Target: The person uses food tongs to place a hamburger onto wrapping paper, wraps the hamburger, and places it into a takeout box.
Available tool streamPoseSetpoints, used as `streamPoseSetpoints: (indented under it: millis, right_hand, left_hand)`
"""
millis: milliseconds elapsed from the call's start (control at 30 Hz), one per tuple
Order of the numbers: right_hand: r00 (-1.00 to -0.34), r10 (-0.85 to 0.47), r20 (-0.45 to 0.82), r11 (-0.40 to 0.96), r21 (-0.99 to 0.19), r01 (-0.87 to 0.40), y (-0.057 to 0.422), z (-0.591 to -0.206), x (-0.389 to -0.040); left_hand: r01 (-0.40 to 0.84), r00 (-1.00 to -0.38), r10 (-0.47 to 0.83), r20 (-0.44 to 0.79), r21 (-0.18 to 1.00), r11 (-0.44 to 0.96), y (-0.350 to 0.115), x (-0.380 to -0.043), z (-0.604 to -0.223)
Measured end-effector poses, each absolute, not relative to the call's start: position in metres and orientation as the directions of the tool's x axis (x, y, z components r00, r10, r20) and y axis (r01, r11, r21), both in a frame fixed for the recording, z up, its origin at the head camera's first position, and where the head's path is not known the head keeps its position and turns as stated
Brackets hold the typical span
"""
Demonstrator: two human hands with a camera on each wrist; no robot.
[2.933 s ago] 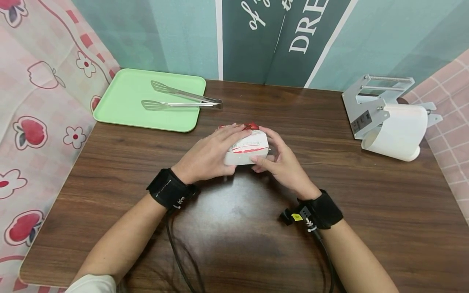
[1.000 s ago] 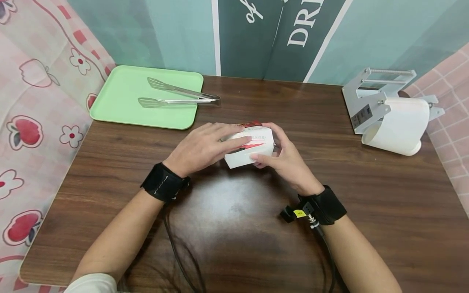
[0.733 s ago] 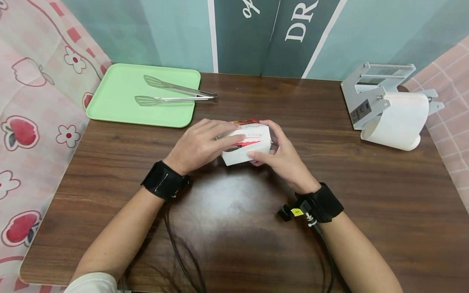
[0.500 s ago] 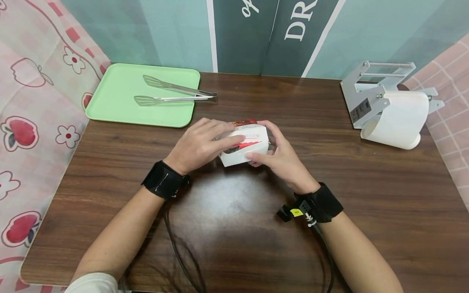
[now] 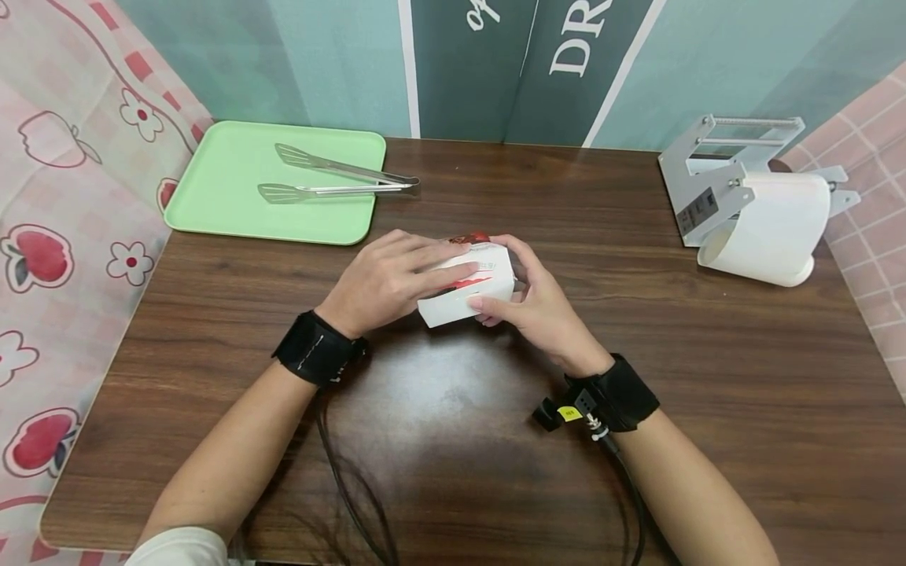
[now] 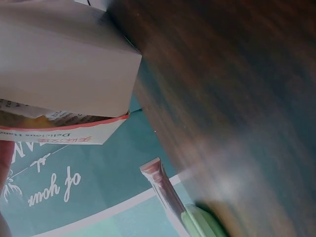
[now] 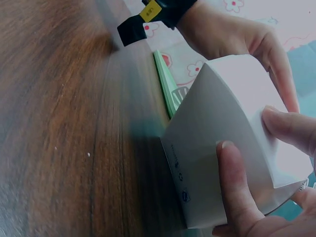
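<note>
A white cardboard burger box (image 5: 460, 309) with red trim is tilted between the two hands at the middle of the table. My right hand (image 5: 541, 314) grips its right end, thumb on the front wall; in the right wrist view its fingers (image 7: 234, 182) press the box. My left hand (image 5: 392, 275) lies over the left part of the lid (image 5: 495, 263), fingers fairly straight on top and thumb hidden. In the left wrist view the lid's red edge stands apart from the base, and printed wrapping paper (image 6: 69, 117) with something yellowish shows in the gap.
A green tray (image 5: 226, 204) at the back left bears metal tongs (image 5: 340, 189), whose joined end juts past the rim. A white roll holder (image 5: 750, 204) stands at the back right. Cables (image 5: 347, 487) run from both wrist straps over the wooden table (image 5: 708, 377).
The left hand has shifted from holding the box's left end to laying its fingers on the lid. The box has tilted, and its lid has parted along the left front. The right hand keeps its hold.
</note>
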State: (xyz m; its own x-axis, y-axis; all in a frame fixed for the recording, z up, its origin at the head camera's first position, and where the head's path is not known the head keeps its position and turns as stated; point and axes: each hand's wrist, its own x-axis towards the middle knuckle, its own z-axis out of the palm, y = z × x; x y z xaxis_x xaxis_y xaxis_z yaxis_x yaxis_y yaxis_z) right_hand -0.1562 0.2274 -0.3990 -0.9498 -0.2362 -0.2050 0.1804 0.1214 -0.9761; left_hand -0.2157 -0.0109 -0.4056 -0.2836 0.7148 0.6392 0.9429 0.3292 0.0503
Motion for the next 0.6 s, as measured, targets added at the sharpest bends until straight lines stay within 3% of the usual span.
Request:
streamPoseSetpoints:
  millis: [600]
  right_hand:
    - [-0.952,-0.212,-0.220,0.043,-0.975,0.216,0.2264,-0.3996,-0.1541]
  left_hand:
    - [0.947,-0.287,0.709,0.644,0.077,0.313,-0.0110,-0.2145,-0.4045]
